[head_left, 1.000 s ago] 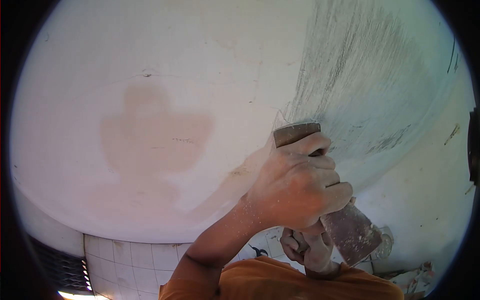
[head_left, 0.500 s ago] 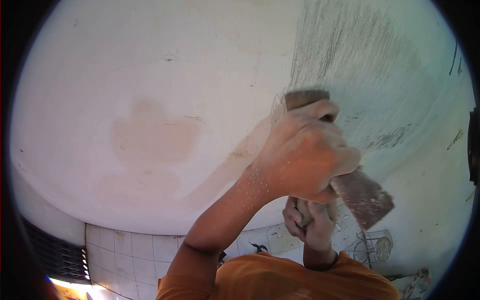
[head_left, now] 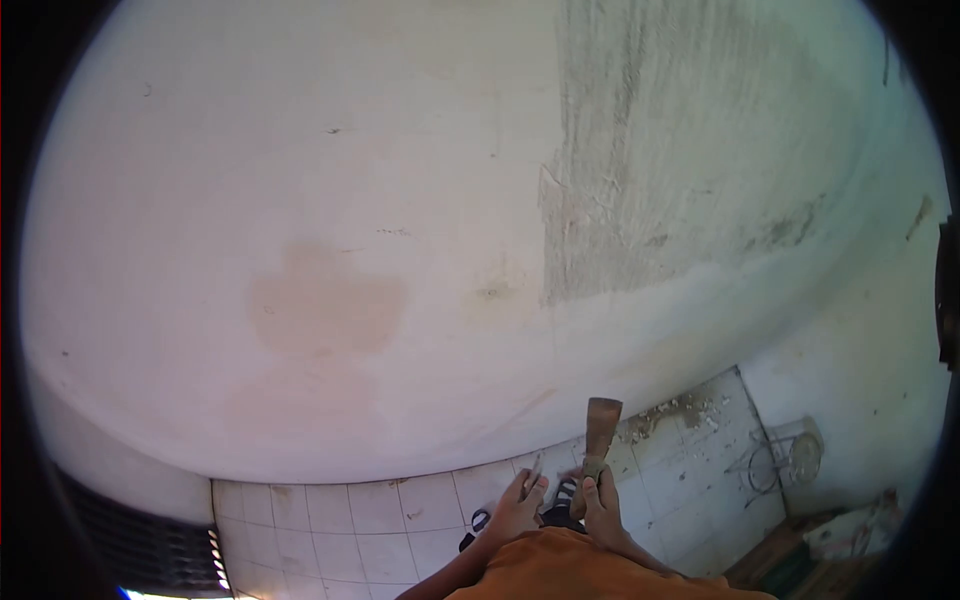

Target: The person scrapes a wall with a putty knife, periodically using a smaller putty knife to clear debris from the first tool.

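Low in the view, my right hand (head_left: 603,503) is closed around the handle of a scraper (head_left: 602,425), whose brown blade points up toward the wall. Just left of it, my left hand (head_left: 514,508) is closed on a small, thin, pale item that I cannot make out. Both hands are in front of my orange shirt, apart from each other and away from the wall (head_left: 420,170). A grey, streaked, scraped patch (head_left: 650,150) covers the wall's upper right part, with a straight left edge. Left of it the surface is pale, with a pinkish stain (head_left: 325,305).
Below the wall lies a tiled floor (head_left: 380,530), with flakes and debris (head_left: 690,410) at the right. A round wire-like object (head_left: 790,458) stands near the right wall, above a crumpled bag (head_left: 855,530). A dark grille (head_left: 140,525) is at the lower left.
Both hands have come down from near the wall toward my body and moved apart. The scraper blade now points up from my right hand. More of the scraped patch shows.
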Motion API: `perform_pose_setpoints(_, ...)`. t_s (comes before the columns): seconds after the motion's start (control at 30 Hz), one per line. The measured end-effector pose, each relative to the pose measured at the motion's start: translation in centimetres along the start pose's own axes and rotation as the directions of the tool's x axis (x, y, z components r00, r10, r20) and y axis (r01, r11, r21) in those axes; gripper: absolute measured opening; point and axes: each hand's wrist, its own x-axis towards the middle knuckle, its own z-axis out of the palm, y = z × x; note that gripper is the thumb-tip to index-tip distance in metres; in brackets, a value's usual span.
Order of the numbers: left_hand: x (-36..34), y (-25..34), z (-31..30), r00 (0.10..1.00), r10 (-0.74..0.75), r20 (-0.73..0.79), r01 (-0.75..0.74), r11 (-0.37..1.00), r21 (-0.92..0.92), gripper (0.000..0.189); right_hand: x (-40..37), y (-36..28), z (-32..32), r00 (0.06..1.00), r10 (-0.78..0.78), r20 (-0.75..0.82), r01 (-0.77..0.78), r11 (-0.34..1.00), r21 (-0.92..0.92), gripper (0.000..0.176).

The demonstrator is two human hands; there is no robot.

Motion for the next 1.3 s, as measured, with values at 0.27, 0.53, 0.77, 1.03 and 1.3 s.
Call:
perform_pose_setpoints(0.27, -1.0, -3.5, 0.8, 0.916, -0.106, 0.386, 0.196, 0.960, -0.202, 0.045, -3.4, 5.6, 0.1, 0.939, -0.343, -0.005, 0.284, 0.785, -0.551, 0.047)
perform_pose_setpoints(0.53, -4.3, -3.9, 6.1, 0.934, 0.109, 0.341, -0.069, 0.990, -0.127, 0.038, -4.3, 6.0, -4.3, 0.983, -0.163, 0.084, 0.174, 0.974, -0.146, 0.067)
perform_pose_setpoints(0.77, -6.9, -4.3, 10.1, 0.969, 0.230, 0.094, -0.211, 0.961, -0.178, 0.022, -1.3, -2.3, -9.5, 0.728, -0.618, 0.297, 0.680, 0.593, -0.432, 0.079)
perform_pose_setpoints(1.03, -8.4, 1.3, 9.7, 0.891, 0.395, -0.222, -0.448, 0.843, -0.299, 0.018, 4.6, -16.2, -3.5, -0.058, -0.547, 0.835, 0.997, 0.011, 0.077, 0.040)
perform_pose_setpoints(1.3, -6.6, 8.8, 7.8, 0.756, 0.598, -0.266, -0.654, 0.678, -0.335, 0.024, 11.9, -20.6, 3.3, -0.292, -0.275, 0.916, 0.886, -0.438, 0.151, 0.036)
